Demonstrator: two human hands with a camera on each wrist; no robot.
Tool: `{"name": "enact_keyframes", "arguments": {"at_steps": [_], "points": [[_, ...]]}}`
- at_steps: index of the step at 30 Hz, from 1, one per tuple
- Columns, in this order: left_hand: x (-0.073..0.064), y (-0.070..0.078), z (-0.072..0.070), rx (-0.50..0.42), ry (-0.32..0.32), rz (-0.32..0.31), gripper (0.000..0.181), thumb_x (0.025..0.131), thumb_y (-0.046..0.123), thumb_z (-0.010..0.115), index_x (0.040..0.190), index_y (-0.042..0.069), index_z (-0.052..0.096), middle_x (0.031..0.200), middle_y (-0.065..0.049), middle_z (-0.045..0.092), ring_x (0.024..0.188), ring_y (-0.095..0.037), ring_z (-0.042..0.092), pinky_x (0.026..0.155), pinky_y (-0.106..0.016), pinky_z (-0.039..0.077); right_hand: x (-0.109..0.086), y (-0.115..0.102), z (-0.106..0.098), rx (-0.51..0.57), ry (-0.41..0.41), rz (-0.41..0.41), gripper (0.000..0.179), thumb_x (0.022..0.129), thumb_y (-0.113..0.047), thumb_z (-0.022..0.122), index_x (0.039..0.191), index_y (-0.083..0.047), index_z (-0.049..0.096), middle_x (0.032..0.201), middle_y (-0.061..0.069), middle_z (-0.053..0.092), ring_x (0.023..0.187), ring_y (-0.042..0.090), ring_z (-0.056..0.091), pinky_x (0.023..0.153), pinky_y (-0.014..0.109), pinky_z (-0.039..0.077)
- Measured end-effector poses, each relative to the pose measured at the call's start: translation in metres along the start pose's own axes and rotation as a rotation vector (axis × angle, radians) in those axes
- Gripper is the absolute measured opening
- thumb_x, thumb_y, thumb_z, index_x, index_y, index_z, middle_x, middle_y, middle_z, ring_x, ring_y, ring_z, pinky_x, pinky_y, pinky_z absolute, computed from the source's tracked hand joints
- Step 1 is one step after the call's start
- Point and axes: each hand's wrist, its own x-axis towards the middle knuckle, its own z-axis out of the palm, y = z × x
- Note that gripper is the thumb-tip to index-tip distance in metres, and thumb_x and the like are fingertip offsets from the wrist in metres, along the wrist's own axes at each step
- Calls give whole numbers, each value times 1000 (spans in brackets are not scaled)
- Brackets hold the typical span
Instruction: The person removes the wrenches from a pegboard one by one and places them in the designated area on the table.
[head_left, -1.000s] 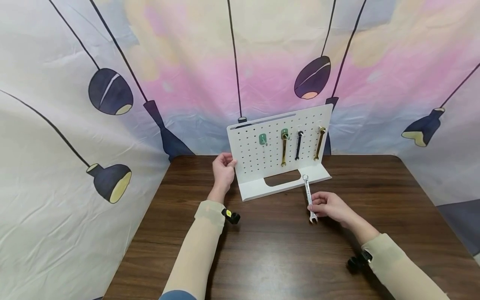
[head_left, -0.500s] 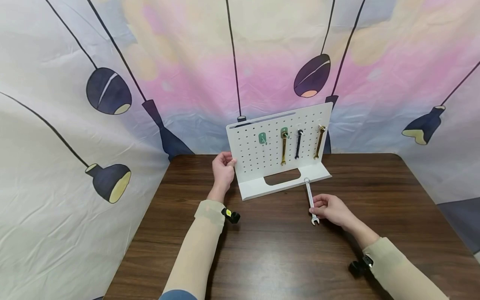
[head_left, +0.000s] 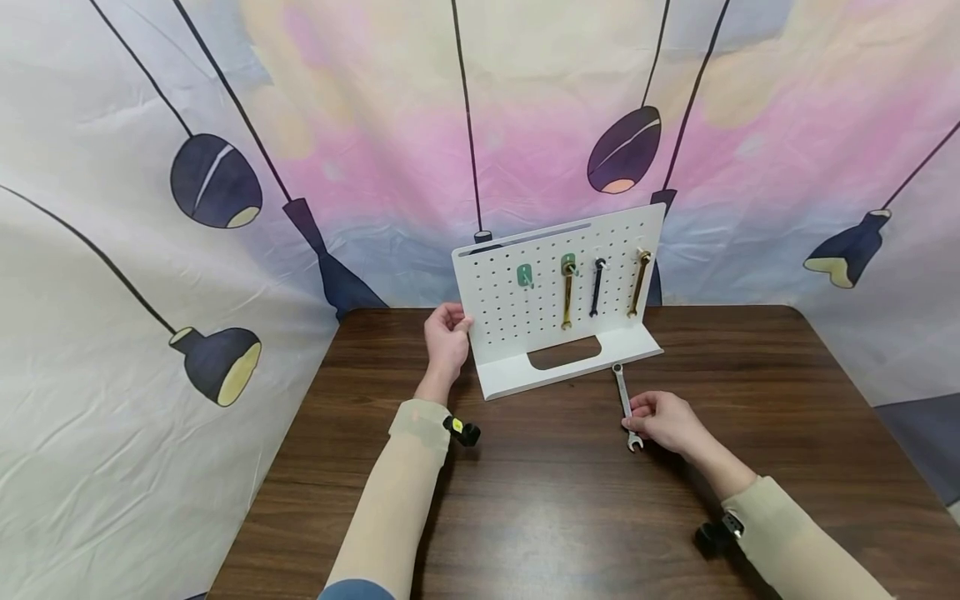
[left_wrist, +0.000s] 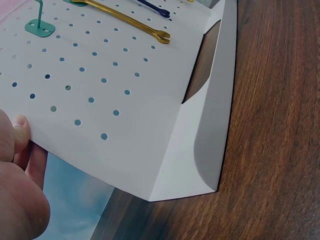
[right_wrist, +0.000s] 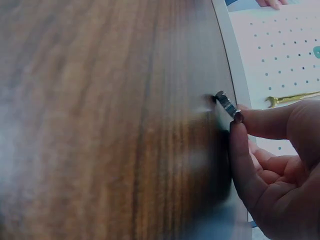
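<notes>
A white pegboard stand [head_left: 502,312] is upright on the table, and my left hand [head_left: 446,342] pinches its left edge between thumb and fingers. In the left wrist view the thumb lies on the board's front face, with fingers behind it. My right hand [head_left: 667,421] pinches a silver combination wrench [head_left: 625,396] near its open end, just in front of the stand's base. The wrench's ring end points toward the stand. On the board hang a gold wrench [head_left: 567,300] on a green hook, a dark blue wrench [head_left: 597,287] and another gold wrench [head_left: 639,285]. Left of them is a bare green hook [head_left: 525,276].
The brown wooden table [head_left: 540,500] extends in front of the stand and to both sides. Behind it hangs a cloth backdrop [head_left: 375,125] printed with lamps. The stand's base has a long cutout [head_left: 564,355].
My right hand has drawn the silver wrench slightly toward me and to the right, so its ring end has moved off the stand's base. My left hand stays on the board's edge.
</notes>
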Motion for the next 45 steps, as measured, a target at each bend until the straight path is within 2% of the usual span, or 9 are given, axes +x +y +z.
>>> {"name": "enact_keyframes", "arguments": {"at_steps": [17,36,45], "points": [[-1,-2,0,22,8,5,13,93,-14,72,98,-2,67,87,-1,61,81,-15,57,74,-24,48,2,1,1,-33,2,9,35,88,-10,85,114,9,70,84,2,73,71,13,71,62,28,57],[1,0,1,7,3,0,15,93,-14,71,96,-1,66,87,-3,61,83,-17,58,76,-25,49,1,-5,0,-72,16,14,38,87,-14,85,115,8,71,84,3,72,68,14,69,61,28,55],[2,-1,1,6,9,6,16,93,-15,71,96,0,66,87,-2,60,83,-16,58,76,-25,49,1,-6,-3,13,-20,38,39,90,-13,84,118,11,69,88,7,73,71,16,71,65,31,62]]}}
